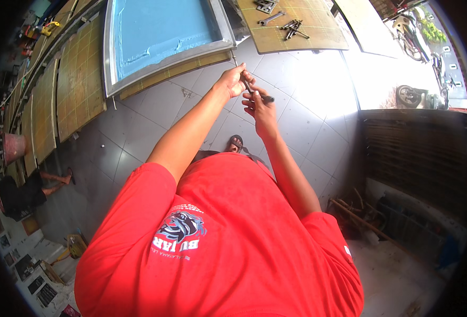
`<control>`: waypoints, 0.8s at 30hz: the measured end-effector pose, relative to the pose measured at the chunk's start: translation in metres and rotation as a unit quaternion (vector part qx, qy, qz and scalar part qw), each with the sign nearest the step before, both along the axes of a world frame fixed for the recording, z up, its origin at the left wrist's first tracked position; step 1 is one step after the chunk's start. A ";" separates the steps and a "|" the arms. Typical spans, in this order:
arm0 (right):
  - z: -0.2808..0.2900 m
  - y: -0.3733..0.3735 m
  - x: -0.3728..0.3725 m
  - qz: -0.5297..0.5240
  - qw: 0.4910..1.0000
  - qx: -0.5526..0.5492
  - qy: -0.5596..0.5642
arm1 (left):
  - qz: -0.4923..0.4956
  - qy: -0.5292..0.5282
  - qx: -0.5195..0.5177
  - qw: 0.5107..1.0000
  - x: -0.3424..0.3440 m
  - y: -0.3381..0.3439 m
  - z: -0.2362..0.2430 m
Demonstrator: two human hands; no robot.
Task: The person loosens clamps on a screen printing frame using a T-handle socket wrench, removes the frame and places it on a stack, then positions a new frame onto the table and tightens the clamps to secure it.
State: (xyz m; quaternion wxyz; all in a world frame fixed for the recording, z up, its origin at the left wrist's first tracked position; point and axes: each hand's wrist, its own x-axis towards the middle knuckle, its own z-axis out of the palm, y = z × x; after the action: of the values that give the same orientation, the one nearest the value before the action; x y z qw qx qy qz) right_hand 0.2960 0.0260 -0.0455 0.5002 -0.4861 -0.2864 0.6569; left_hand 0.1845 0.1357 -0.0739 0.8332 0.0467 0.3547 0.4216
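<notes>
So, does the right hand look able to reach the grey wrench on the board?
Probably: nothing visible stands between the right hand and the wrench, though its fingers touch a dark tool.

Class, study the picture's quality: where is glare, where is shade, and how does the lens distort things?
Head view: glare bleaches part of the grey tiled floor, right of the right hand; head view: the slatted panel lies in shade; head view: edges bow near the rim, corners are black, and the dark rod shows little detail.
</notes>
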 end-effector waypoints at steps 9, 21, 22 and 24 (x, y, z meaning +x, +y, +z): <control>-0.003 -0.029 -0.015 0.104 0.928 0.206 -0.291 | -0.097 0.104 -0.017 0.990 -0.008 -0.016 0.012; -0.057 -0.028 0.022 0.014 0.999 -0.025 0.029 | -0.074 0.033 -0.002 0.997 -0.007 -0.009 -0.009; -0.039 -0.027 0.026 0.013 0.999 0.031 0.034 | -0.062 0.020 -0.008 0.998 -0.008 -0.008 -0.013; -0.023 -0.036 0.012 0.098 0.983 0.138 -0.066 | -0.051 -0.007 -0.020 0.998 -0.002 -0.006 -0.012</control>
State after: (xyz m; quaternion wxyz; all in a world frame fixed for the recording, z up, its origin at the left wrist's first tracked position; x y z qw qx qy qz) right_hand 0.3084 -0.0102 -0.0686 0.4751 -0.4247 -0.4530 0.6235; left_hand 0.1830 0.1294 -0.0855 0.8568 0.0453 0.3544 0.3719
